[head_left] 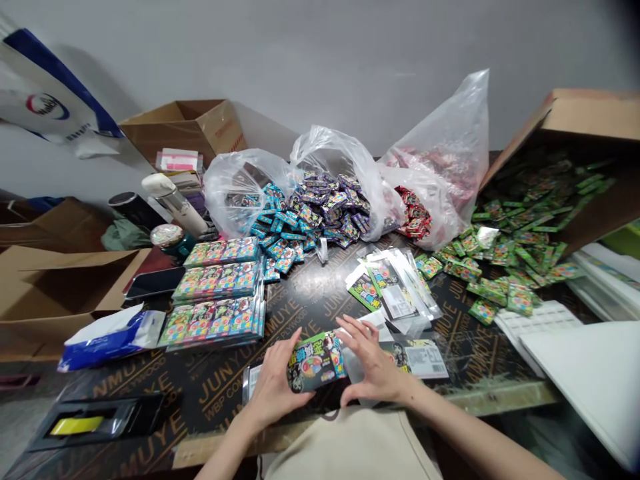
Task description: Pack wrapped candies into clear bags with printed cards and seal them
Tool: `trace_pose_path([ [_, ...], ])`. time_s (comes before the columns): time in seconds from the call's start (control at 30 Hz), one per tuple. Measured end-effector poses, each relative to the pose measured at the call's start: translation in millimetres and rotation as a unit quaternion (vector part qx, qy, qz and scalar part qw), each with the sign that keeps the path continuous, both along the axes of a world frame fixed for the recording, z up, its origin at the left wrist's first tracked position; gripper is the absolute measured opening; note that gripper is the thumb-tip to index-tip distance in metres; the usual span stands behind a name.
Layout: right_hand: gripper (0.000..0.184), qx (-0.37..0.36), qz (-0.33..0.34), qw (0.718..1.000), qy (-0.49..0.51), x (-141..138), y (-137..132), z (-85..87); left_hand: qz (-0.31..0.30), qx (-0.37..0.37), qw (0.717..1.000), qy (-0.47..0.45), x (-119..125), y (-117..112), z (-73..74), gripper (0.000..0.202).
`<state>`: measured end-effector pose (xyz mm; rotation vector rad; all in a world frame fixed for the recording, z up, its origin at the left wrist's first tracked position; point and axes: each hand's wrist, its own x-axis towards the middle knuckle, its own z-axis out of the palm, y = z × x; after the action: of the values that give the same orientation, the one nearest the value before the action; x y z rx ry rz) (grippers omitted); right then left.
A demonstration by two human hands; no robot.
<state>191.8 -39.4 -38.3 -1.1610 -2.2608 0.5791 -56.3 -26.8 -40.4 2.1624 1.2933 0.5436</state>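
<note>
A green and black printed packet (316, 363) with colourful pictures lies at the front of the dark table. My left hand (277, 379) curves round its left end, index finger at the upper edge and thumb at the lower one. Round the right end is my right hand (373, 365), fingers at the top, thumb below. Beneath and beside the right hand lies a printed card in a clear sleeve (425, 360). Another clear sleeve (249, 380) shows partly behind the left hand. Beyond the right hand is a pile of printed sleeves (397, 297).
Stacked packet rows (215, 323) stand left. Behind are blue packets (285, 230), purple packets (335, 203) and red packets (414, 217) in plastic bags. Green packets (500, 257) spill from a carton (595, 117) at right. A blue-white pouch (113, 337) and a phone (155, 281) lie left.
</note>
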Motion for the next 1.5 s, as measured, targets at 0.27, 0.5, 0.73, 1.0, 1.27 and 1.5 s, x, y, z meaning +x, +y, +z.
trace_pose_path([
  [0.27,0.035,0.040,-0.051,0.997,0.048,-3.2,71.9,0.0,0.038,-0.020,0.999,0.013,-1.7,-0.3,-7.2,0.100],
  [0.5,0.062,0.109,-0.312,0.938,-0.107,42.5,264.1,7.0,-0.006,-0.053,0.994,0.092,-10.0,6.5,-42.7,0.099],
  [0.73,0.050,0.145,-0.160,0.970,-0.115,20.4,250.6,3.3,0.168,-0.250,0.918,-0.260,20.6,29.5,1.0,0.052],
  [1.0,0.063,0.009,-0.301,0.945,-0.126,65.1,262.9,-9.9,0.117,-0.382,0.843,-0.361,61.5,33.2,20.0,0.037],
  [1.27,0.040,0.008,-0.159,0.983,-0.088,27.5,214.2,4.0,0.174,-0.400,0.805,-0.402,46.7,33.4,17.9,0.039],
  [1.5,0.047,0.038,0.077,0.996,0.011,-7.6,92.5,28.2,0.207,-0.353,0.756,-0.510,52.5,41.5,30.1,0.034],
])
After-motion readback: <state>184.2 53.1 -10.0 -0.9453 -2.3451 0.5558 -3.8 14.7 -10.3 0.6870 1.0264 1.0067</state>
